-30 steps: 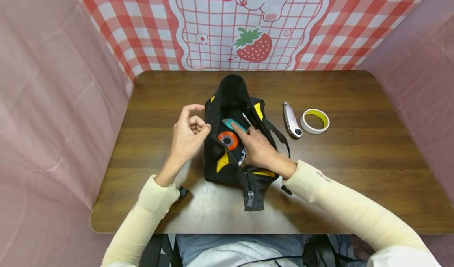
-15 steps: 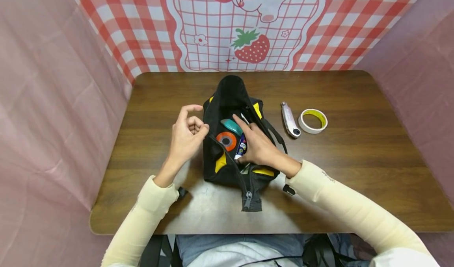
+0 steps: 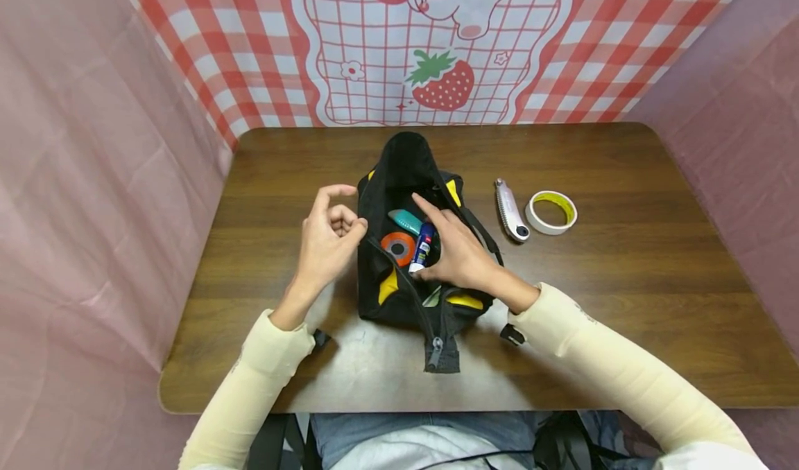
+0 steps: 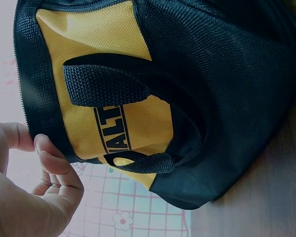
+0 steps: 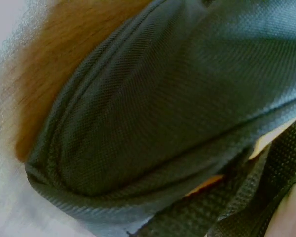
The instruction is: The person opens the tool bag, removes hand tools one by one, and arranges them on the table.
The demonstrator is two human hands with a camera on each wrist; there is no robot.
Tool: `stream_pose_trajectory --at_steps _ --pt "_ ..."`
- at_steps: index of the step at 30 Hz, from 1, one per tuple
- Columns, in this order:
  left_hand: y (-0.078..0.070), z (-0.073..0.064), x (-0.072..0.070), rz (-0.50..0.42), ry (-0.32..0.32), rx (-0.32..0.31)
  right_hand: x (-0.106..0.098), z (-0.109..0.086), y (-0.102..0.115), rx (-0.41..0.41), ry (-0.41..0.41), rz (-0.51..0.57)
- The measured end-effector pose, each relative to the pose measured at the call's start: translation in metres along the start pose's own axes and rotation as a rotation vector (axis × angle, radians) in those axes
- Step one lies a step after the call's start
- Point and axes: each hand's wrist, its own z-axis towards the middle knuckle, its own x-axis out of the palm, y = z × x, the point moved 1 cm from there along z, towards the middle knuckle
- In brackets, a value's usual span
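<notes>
A black and yellow tool bag (image 3: 406, 158) stands with its zip top open. My left hand (image 3: 331, 238) pinches the bag's left rim with curled fingers, and the left wrist view shows this hand (image 4: 44, 182) at the zip edge (image 4: 23, 94). Inside the bag, my right hand (image 3: 462, 251) holds a blue glue stick (image 3: 423, 242) with a white end, the thumb at that end. Beside the stick lie an orange ring-shaped roll (image 3: 393, 240) and a teal, rounded object (image 3: 402, 219). Mostly the bag's dark side (image 5: 163, 108) fills the right wrist view.
Right of the bag, a pale lilac handled tool (image 3: 512, 210) with a dark round knob lies on the wooden table (image 3: 655, 262). Next to it is a white tape roll (image 3: 530, 219) with a yellow inside. A checked strawberry cloth (image 3: 250, 61) hangs behind the table.
The right hand has shifted slightly, and the glue stick, at first mostly hidden by it, has moved up and now shows fully. The left hand has stayed at the rim.
</notes>
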Motion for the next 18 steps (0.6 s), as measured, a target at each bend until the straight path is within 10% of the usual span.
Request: stream_pose_trajectory --at_steps 18 --pt "0.000 -0.003 0.004 -0.059 0.004 0.011 -0.020 -0.009 0.005 -0.244 -0.198 0.230"
